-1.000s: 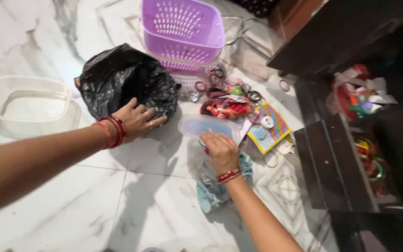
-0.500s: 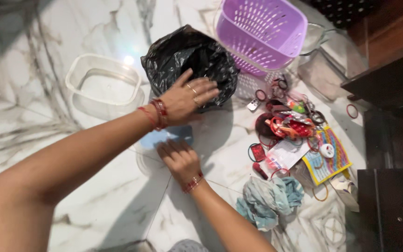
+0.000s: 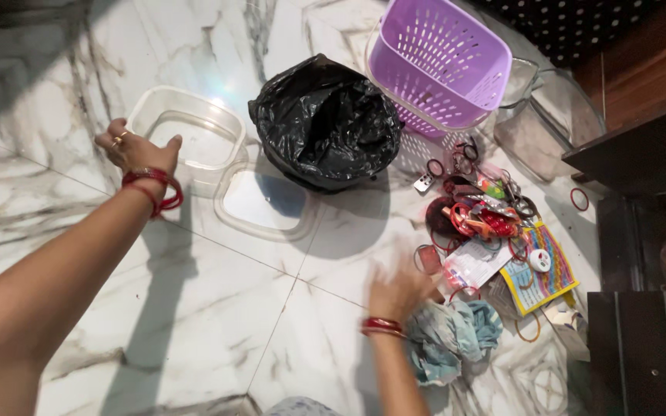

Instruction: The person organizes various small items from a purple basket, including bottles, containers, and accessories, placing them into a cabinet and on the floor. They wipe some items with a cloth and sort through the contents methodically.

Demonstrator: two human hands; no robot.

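Note:
My left hand (image 3: 137, 151), with red bangles on the wrist, grips the near-left rim of a clear plastic container (image 3: 203, 127) that stands on the marble floor. Its thumb is inside the wall and its fingers are outside. A clear lid (image 3: 265, 203) lies flat on the floor just right of that container, in front of a bin lined with a black bag (image 3: 325, 123). My right hand (image 3: 399, 293) is blurred. It hovers low with fingers spread and nothing in it, next to a crumpled blue-grey cloth (image 3: 450, 337) and a heap of bangles and red trinkets (image 3: 478, 217).
A purple perforated basket (image 3: 441, 63) stands behind the bin, with more clear containers (image 3: 537, 115) to its right. A colourful booklet (image 3: 543, 271) lies by the trinkets. Dark wooden furniture (image 3: 641, 162) lines the right side.
My left hand left the black bag and moved left onto the clear container. My right hand let go of the clear lid, now flat on the floor, and swung right toward the cloth.

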